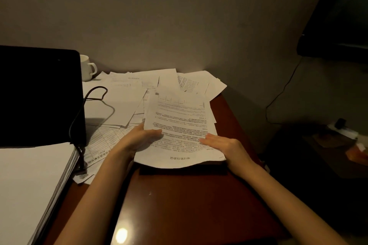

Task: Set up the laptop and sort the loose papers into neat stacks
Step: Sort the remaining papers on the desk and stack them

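Observation:
A bundle of printed sheets (180, 123) is lifted a little above the dark wooden desk (179, 201), its near edge sagging. My left hand (139, 137) grips the bundle's left edge, thumb on top. My right hand (221, 143) lies on its right side with straight fingers on the top sheet. More loose papers (127, 93) are strewn behind, reaching the wall. The black laptop (39, 95) stands open at the left, screen dark. A thick white paper stack (29, 185) lies in front of the laptop.
A white mug (87, 68) stands behind the laptop by the wall. A black cable (79, 125) loops over the papers beside the laptop. The desk's right edge drops to a dark floor with a power strip (344, 129). A dark screen (338, 16) hangs at the upper right.

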